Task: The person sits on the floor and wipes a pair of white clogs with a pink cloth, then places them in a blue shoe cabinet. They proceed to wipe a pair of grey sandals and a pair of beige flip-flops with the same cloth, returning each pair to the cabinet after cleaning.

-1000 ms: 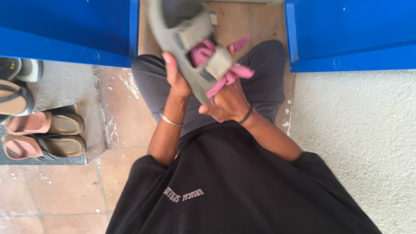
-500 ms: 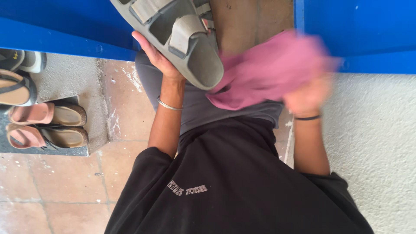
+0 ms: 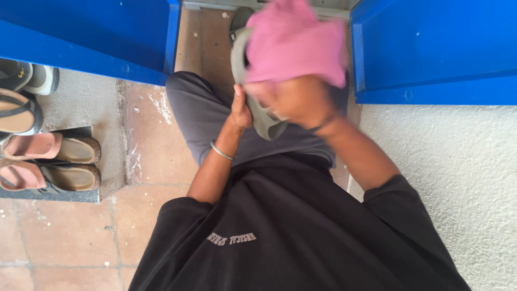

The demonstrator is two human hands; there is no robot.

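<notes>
Far left, I see the pink-strapped sandals [image 3: 51, 161] waiting on the dark mat [image 3: 64, 195], apparently not yet handled. My left hand [image 3: 240, 110] clasps the grey sandal [image 3: 253, 97] over my lap. My right hand [image 3: 299, 99], clenched on the pink cloth [image 3: 293, 43], presses it against the sandal; I judge wiping is midway.

Left hand [image 3: 240, 110] grips grey sandal [image 3: 262, 116]; right hand [image 3: 297, 99] presses pink cloth [image 3: 293, 40] on it.
</notes>
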